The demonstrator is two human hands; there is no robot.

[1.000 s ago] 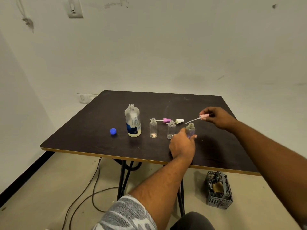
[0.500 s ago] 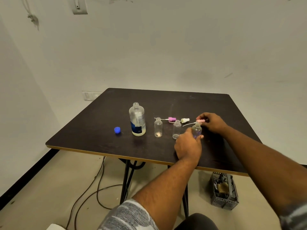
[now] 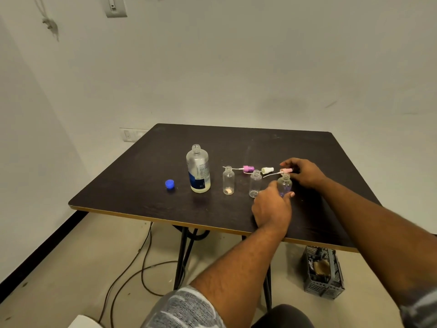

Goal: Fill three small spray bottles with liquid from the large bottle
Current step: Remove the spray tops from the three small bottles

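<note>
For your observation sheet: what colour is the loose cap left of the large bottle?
Blue cap, seen in the head view.

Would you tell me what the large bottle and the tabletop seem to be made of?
Large bottle: probably clear glossy plastic, since the table shows through it and it bears a printed label. Tabletop: likely dark matte laminate over board, with a pale edge band.

Right hand (image 3: 305, 172) lowered to table, pink spray cap (image 3: 286, 171) (tube trailing) now beside held bottle (image 3: 284, 184)
</note>
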